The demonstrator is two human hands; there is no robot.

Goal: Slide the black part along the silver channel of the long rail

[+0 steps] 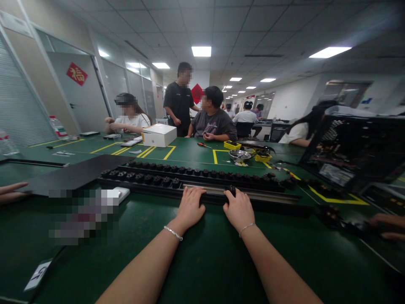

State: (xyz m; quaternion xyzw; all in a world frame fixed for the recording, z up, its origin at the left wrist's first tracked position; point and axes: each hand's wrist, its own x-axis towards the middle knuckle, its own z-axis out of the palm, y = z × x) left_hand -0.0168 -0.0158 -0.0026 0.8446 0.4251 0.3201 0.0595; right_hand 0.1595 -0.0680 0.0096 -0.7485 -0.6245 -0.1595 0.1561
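Green tbl [215, 257], hands [190, 207] on long blk rail [215, 198] w/ silvery channel [268, 197].

Rails [215, 197] cross the middle of the desk [209, 257]; the left hand [191, 207] and right hand [239, 209] rest on the nearest, right of its row of parts [156, 180]. A panel [72, 174] lies left. Toward the far edge, a screwdriver [201, 144] lies between box [160, 138] and bowl [241, 159]; a case [349, 147] stands at right.

A long black rail [217, 197] lies crosswise on the green counter [209, 257]. Black modules [147, 179] line its left part; a single dark piece [232, 189] stands apart at its bare right stretch.
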